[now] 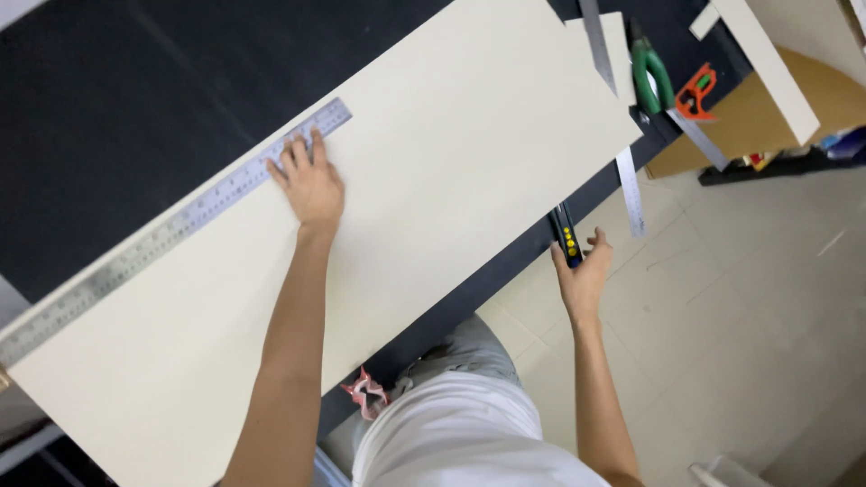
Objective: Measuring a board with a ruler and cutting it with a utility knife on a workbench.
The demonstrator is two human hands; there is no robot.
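A black worktable (pixel 135 99) carries a large cream board (pixel 433 180) that lies flat and slantwise across it, one corner jutting past the table edge toward a tiled floor (pixel 749 316). Along the board's far long edge rests a long steel ruler (pixel 171 230), laid flush with that edge. The person's left hand (pixel 309 180) is spread flat, fingers fanned, pressing down on the ruler's upper end and the board beneath it. The right hand (pixel 582 271) hangs off the near table edge with its fingers wrapped round a dark utility knife with yellow buttons (pixel 566 236), its tip pointing toward the board. Behind the board's far corner lie a second steel ruler (pixel 622 135), green-handled pliers (pixel 651 77) and an orange-handled tool (pixel 696 93), beside a cream offcut strip (pixel 767 59). A red-and-white clamp (pixel 366 393) sits at the table edge by the person's waist. The board looks stiff, light and smooth-faced, likely to slide unless weighted; it seems best gripped along its long edges, while the thin ruler may skate if pressed only at one end.
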